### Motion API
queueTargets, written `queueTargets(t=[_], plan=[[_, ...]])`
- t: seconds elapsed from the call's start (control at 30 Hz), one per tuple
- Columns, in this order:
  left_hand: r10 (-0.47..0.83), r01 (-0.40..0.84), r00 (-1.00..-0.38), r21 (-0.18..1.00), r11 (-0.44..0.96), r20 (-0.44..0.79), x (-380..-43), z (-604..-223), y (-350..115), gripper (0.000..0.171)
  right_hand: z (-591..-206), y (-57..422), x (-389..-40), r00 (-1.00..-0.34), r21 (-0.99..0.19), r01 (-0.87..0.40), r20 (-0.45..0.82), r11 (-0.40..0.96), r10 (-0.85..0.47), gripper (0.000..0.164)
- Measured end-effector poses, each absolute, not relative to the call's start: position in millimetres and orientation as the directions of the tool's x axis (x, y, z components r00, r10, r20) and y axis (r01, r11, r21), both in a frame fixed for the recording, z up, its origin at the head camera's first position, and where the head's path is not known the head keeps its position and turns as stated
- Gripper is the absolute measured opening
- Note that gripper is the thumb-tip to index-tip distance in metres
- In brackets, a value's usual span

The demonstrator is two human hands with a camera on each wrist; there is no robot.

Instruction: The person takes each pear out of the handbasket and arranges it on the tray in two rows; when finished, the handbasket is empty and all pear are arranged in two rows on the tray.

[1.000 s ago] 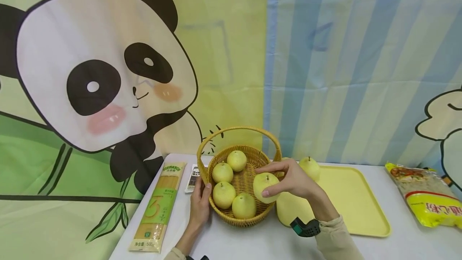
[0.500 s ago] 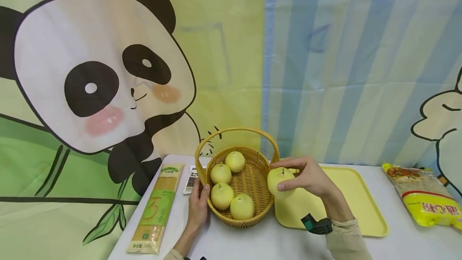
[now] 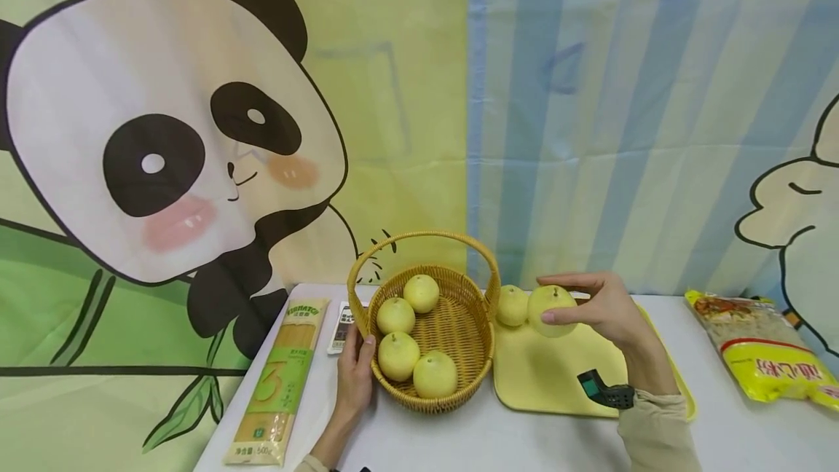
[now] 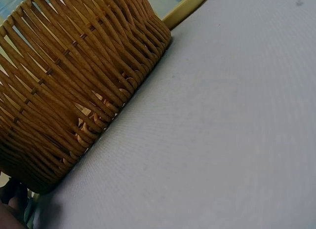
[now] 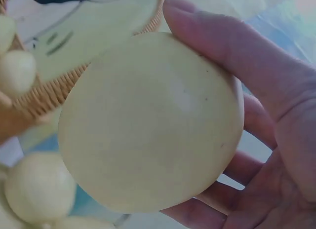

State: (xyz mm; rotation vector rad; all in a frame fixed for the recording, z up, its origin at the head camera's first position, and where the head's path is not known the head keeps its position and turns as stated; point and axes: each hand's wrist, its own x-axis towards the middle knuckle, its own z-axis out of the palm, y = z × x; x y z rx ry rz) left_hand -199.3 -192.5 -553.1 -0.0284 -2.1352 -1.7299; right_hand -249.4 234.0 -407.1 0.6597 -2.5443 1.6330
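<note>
In the head view, my right hand (image 3: 599, 308) grips a pale yellow-green round pear (image 3: 552, 309) over the tray, thumb in front and fingers behind. The right wrist view shows this pear (image 5: 150, 123) large within the curved fingers. Another pear (image 3: 511, 306) sits on the yellow tray (image 3: 547, 395), left of the held one. My left hand (image 3: 354, 384) holds the left side of the wicker basket (image 3: 481, 377), near the handle's base, thumb at the rim. Several pears (image 3: 398, 357) lie along the basket's left and front. Basketwork (image 4: 79, 81) fills the left wrist view's upper left.
A noodle packet (image 3: 278, 384) and a small white packet (image 3: 339, 330) lie left of the basket. On the far right is a yellow-and-clear food bag (image 3: 763, 348). The basket's tall handle (image 3: 426, 234) arches up before the panda-printed curtain (image 3: 426, 130).
My right hand has carried the pear from above the basket's right side rightward to over the tray. The left hand stays at the basket. The view has shifted slightly right.
</note>
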Motion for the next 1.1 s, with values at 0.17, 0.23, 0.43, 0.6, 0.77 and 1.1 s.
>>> queueTargets(t=[0.17,0.23,0.43,0.6,0.77,1.1], plan=[[-0.236,0.255,-0.921,0.937,0.237,0.310,-199,-552,-194,0.056,-413,255,-253,-0.930,-0.853,-0.357,0.283,0.382,-0.236,0.051],[-0.239,0.256,-0.920,0.938,0.232,0.311,-199,-551,-194,0.056,-416,263,-255,-0.937,-0.849,-0.344,0.285,0.400,-0.203,0.051],[-0.232,0.259,-0.923,0.942,0.213,0.306,-199,-551,-193,0.056,-428,283,-263,-0.959,-0.857,-0.283,0.261,0.430,-0.110,0.052],[-0.234,0.256,-0.923,0.942,0.215,0.304,-200,-552,-194,0.056,-442,293,-271,-0.973,-0.876,-0.222,0.230,0.427,-0.034,0.053],[-0.236,0.264,-0.919,0.939,0.220,0.314,-200,-552,-193,0.055,-455,299,-277,-0.984,-0.902,-0.130,0.168,0.413,0.058,0.058],[-0.230,0.263,-0.922,0.939,0.222,0.313,-199,-551,-191,0.056,-481,307,-288,-0.984,-0.906,-0.057,0.122,0.419,0.129,0.066]])
